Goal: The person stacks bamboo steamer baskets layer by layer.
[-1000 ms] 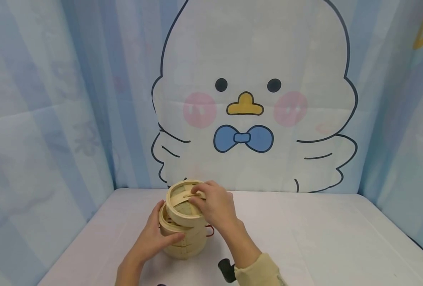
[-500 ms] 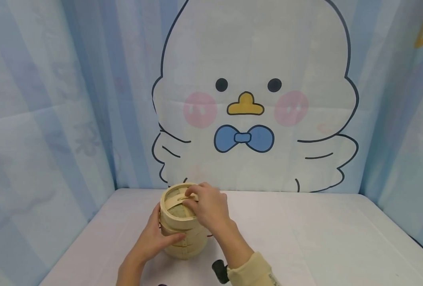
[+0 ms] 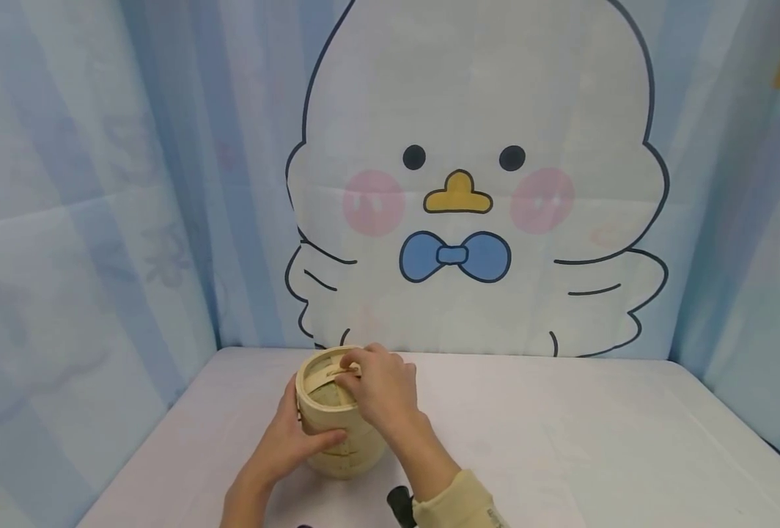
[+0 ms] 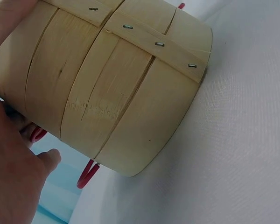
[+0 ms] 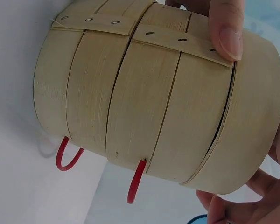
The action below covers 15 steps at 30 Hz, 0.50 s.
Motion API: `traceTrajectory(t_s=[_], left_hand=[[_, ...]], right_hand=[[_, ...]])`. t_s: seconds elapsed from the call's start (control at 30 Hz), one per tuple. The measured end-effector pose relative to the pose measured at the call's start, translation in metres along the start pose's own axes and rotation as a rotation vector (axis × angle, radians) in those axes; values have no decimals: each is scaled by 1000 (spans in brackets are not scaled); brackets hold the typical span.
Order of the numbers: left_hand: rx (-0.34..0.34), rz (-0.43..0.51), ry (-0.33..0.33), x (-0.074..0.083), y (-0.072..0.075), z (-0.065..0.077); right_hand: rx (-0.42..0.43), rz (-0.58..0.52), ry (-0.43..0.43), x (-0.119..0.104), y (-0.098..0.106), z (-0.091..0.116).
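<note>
A round bamboo steamer of two stacked baskets [image 3: 347,462] stands at the table's left centre. Its woven-topped lid [image 3: 327,416] sits over the upper basket, with a thin dark gap along the seam in the right wrist view. My left hand [image 3: 287,444] grips the upper part from the left, its thumb across the front near the seam. With finger and thumb, my right hand [image 3: 385,389] pinches the strap handle on the lid. Red loops [image 5: 136,181] stick out from the basket sides in both wrist views.
A white cloth covers the table [image 3: 528,433]. Behind it hangs a curtain [image 3: 456,308] with a cartoon bird, and blue-striped curtains flank both sides. A black object [image 3: 400,504] is at the right wrist by the sleeve [image 3: 462,506].
My right hand has brought the lid down and left, from tilted above the upper basket to seated over its opening. My left hand keeps its hold on the side.
</note>
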<state>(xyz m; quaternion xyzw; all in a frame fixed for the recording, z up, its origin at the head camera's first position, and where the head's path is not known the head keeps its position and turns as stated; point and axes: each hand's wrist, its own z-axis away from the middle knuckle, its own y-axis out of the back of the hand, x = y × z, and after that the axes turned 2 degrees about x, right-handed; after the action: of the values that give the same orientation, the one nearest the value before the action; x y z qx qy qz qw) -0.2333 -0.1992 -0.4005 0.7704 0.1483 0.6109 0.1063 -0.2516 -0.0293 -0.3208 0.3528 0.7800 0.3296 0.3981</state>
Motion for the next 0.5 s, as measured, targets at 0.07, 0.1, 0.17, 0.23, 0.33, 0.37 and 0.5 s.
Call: traceTrajectory(t_s=[0.07,0.1,0.17,0.23,0.33,0.37,0.5], left_hand=[[2,-8,13,0,-1,0],[2,-6,18,0,-1,0],[2,-6,23,1,-2,0],[2,-4,23,2,-2,0],[4,0,23,1,-1,0],[5,4,27,1,-1,0],[9,4,42,0,-1,0]], right_hand=[[4,7,-9,-1,-1,1],[6,9,-15,-1,-1,1],[10,10,-24,-3,-1,1],[12,3,-31,-4,-1,2],[15,-7,-39,-6,-2,2],[15,-12,-44,-6,-2,2],[22,-11,-55,-7,-4,3]])
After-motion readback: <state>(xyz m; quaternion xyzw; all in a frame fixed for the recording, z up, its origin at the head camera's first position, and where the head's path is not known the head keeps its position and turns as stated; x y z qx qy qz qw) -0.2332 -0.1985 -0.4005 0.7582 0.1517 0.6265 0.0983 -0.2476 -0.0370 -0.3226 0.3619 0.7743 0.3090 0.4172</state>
